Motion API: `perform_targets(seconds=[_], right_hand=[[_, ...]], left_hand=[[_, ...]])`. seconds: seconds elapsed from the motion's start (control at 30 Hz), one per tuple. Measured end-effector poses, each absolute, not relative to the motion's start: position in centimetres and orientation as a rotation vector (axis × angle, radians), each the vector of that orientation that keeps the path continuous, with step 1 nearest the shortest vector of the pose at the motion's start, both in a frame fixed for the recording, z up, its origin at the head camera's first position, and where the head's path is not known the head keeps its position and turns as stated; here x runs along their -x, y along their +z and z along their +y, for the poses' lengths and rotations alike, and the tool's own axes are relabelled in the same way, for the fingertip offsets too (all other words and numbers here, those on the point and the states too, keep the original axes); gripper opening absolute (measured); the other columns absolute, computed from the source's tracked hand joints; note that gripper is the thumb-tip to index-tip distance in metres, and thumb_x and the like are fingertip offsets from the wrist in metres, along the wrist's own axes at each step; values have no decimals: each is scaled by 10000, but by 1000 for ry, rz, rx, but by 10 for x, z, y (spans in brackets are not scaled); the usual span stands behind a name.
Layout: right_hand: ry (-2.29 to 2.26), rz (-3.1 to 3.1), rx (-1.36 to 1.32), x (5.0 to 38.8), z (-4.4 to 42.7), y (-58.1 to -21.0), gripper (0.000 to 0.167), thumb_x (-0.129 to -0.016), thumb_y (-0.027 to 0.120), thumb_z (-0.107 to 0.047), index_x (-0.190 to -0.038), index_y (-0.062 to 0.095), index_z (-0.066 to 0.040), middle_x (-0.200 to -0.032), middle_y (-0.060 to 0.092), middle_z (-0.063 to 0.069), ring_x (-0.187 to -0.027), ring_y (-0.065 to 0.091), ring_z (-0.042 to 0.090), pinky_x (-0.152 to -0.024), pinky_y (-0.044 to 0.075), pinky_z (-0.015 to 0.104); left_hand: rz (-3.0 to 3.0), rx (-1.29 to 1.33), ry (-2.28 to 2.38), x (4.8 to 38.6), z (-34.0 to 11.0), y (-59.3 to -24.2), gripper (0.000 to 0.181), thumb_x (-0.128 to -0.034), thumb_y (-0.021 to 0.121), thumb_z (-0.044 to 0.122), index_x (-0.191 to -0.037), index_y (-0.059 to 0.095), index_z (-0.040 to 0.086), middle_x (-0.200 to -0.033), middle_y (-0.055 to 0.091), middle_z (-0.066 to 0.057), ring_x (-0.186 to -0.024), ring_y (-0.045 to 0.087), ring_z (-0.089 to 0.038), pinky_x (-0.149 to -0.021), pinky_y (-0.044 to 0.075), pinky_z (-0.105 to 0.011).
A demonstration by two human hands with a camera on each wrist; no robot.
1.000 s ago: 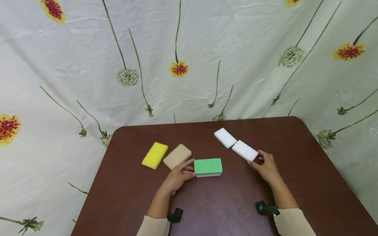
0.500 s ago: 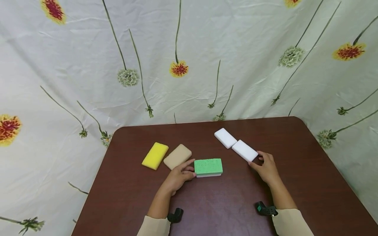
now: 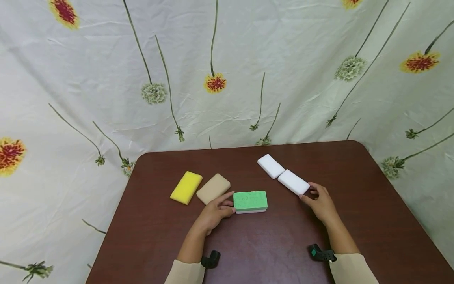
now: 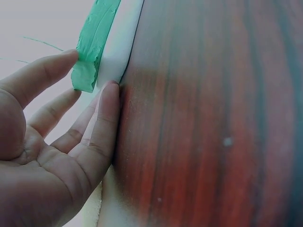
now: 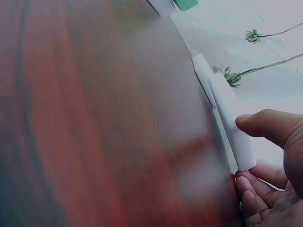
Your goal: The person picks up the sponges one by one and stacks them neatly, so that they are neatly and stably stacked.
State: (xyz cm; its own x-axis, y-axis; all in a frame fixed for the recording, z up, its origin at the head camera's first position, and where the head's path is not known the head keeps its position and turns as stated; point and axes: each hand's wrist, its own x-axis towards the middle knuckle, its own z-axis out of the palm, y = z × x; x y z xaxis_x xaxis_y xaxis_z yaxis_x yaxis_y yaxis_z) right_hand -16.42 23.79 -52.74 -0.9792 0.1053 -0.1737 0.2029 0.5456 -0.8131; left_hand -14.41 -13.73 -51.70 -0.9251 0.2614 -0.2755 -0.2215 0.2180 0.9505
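Observation:
My left hand (image 3: 213,215) touches the left end of a green sponge (image 3: 250,200), which lies flat on a white block (image 3: 250,211). In the left wrist view, extended fingertips of my left hand (image 4: 78,85) meet the ends of the green sponge (image 4: 90,52) and the white block (image 4: 116,47). Thumb and fingers of my right hand (image 3: 322,203) pinch the right end of another white block (image 3: 293,182). The right wrist view shows that hand (image 5: 277,156) with its thumb against the white block (image 5: 234,125). A further white block (image 3: 271,166) lies just behind, corner to corner with it.
A yellow sponge (image 3: 186,187) and a beige sponge (image 3: 213,188) lie at the left on the brown table (image 3: 269,252). The beige one is right behind my left hand. Behind the table's far edge hangs a flowered cloth (image 3: 305,47).
The white block at my right hand has shifted very slightly toward me and leftward. My left hand and the green sponge have stayed in place.

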Motion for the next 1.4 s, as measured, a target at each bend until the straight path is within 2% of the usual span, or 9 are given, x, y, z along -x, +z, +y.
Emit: perform_targets(seconds=[0.33, 0.57, 0.9, 0.97, 1.2, 1.4], right_hand=[[-1467, 2656, -262, 158, 237, -526, 713, -960, 701, -338, -1523, 378, -42, -1472, 409, 208, -1350, 447, 382, -1091, 399, 508], [-1472, 2734, -193, 151, 230, -523, 683, -955, 710, -332, -1513, 424, -62, -1431, 468, 175, -1306, 523, 348, -1035, 443, 446], [-1547, 2742, -51, 145, 215, -519, 655, -952, 721, -258, -1510, 435, -68, -1428, 468, 181, -1301, 535, 382, -1039, 474, 522], [-1553, 2741, -21, 145, 211, -519, 650, -951, 722, -237, -1509, 437, -67, -1428, 471, 174, -1304, 538, 372, -1036, 482, 497], [-1572, 2759, 30, 143, 201, -519, 636, -921, 737, -148, -1491, 469, -56, -1408, 502, 166, -1259, 565, 341, -968, 493, 297], [-1627, 2761, 149, 142, 191, -522, 642, -894, 759, -101, -1475, 492, -47, -1374, 526, 169, -1238, 578, 328, -957, 510, 270]], left_hand=[[2130, -26, 1741, 143, -137, -518, 633, -940, 713, 177, -1525, 471, 198, -1309, 600, -160, -1038, 647, -153, -872, 541, -311], [2137, -25, 1754, 142, -136, -516, 643, -924, 729, 174, -1518, 481, 193, -1298, 601, -168, -1032, 639, -161, -870, 523, -313], [2136, -26, 1763, 143, -135, -516, 641, -922, 729, 176, -1515, 484, 178, -1300, 596, -178, -1027, 643, -160, -877, 530, -319], [2141, -19, 1765, 142, -134, -515, 642, -918, 732, 174, -1511, 489, 172, -1288, 600, -177, -1013, 645, -156, -865, 529, -315], [2158, -3, 1773, 143, -130, -516, 633, -915, 742, 182, -1502, 504, 183, -1271, 597, -177, -997, 655, -154, -859, 540, -322], [2185, 17, 1779, 141, -129, -513, 639, -899, 755, 172, -1492, 517, 196, -1282, 594, -179, -1007, 650, -167, -858, 539, -341]])
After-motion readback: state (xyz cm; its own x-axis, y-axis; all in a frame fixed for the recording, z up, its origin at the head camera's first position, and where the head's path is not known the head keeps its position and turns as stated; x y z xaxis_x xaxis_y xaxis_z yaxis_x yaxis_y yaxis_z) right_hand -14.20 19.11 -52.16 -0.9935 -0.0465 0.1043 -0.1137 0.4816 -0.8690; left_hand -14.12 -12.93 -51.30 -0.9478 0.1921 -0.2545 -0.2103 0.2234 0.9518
